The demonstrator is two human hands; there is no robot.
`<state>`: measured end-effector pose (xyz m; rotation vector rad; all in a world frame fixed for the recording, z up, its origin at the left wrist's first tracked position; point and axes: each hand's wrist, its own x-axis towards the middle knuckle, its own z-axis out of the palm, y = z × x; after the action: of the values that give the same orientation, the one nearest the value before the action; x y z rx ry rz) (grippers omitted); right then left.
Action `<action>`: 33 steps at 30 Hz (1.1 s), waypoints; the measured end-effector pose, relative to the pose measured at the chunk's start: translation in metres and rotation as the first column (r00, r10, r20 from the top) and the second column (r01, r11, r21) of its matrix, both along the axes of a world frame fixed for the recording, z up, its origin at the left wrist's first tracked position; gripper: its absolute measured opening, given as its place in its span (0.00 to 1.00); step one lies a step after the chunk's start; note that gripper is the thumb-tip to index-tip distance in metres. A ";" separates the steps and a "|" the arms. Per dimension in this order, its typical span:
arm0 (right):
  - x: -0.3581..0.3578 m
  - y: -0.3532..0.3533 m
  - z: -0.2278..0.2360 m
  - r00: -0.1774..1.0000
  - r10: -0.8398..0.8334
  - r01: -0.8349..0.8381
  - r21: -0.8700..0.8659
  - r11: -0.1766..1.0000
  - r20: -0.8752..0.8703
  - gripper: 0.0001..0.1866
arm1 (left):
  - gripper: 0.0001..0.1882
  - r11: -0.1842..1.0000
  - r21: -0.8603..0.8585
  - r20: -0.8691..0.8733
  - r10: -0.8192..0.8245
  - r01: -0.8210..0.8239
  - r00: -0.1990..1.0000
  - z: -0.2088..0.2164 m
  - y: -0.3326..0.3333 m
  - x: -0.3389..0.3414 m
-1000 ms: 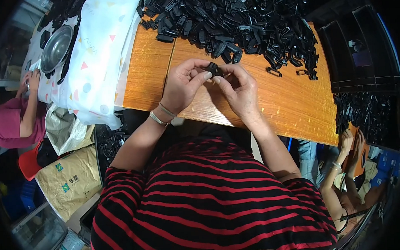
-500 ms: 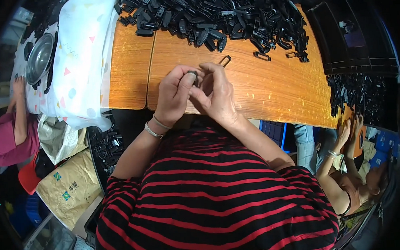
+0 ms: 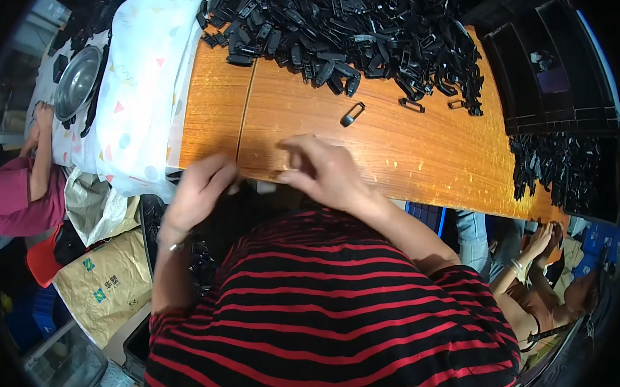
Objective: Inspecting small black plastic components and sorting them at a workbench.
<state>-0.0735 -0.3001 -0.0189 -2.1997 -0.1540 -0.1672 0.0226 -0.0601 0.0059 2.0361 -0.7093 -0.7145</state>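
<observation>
My left hand (image 3: 201,192) is smeared by motion at the table's front edge, left of my body; whether its fingers hold anything is unclear. Over the front of the wooden table (image 3: 299,117) hangs my right hand (image 3: 329,175), thumb and fingers curved apart with a gap between them and nothing visible inside. A single black frame-shaped plastic part (image 3: 352,114) lies on the wood beyond that hand. Farther back spreads a large heap of small black plastic parts (image 3: 336,31), with another black frame (image 3: 411,105) loose at its near edge.
A white patterned cloth (image 3: 140,90) covers the surface at left, beside a metal bowl (image 3: 78,83). Black bins (image 3: 549,69) stand at right. Below left are a tan sack (image 3: 108,288) and more black parts. One co-worker (image 3: 15,195) sits left, another (image 3: 532,287) right.
My hands were together over the table around a small dark part; they have separated. The left has swung left and toward me, while the right has come slightly nearer, its fingers apart.
</observation>
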 end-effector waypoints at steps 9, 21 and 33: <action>0.007 -0.069 0.008 0.900 -0.435 0.427 -0.254 0.868 0.028 0.17 | 0.11 0.983 0.010 0.558 0.147 -0.183 0.817 0.020 -0.013 0.013; -0.006 -0.073 0.005 0.946 -0.321 0.314 -0.379 0.871 0.045 0.13 | 0.11 0.989 -0.148 0.740 0.107 0.006 0.665 -0.032 -0.185 0.056; -0.015 -0.079 0.010 0.953 -0.297 0.248 -0.408 0.879 -0.059 0.12 | 0.06 0.996 -0.090 0.689 0.070 -0.010 0.721 -0.035 -0.144 0.031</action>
<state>-0.0882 -0.3793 -0.0091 -2.6251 0.2133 -0.1705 0.0540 -0.2042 -0.0292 2.2274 -1.0846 0.1550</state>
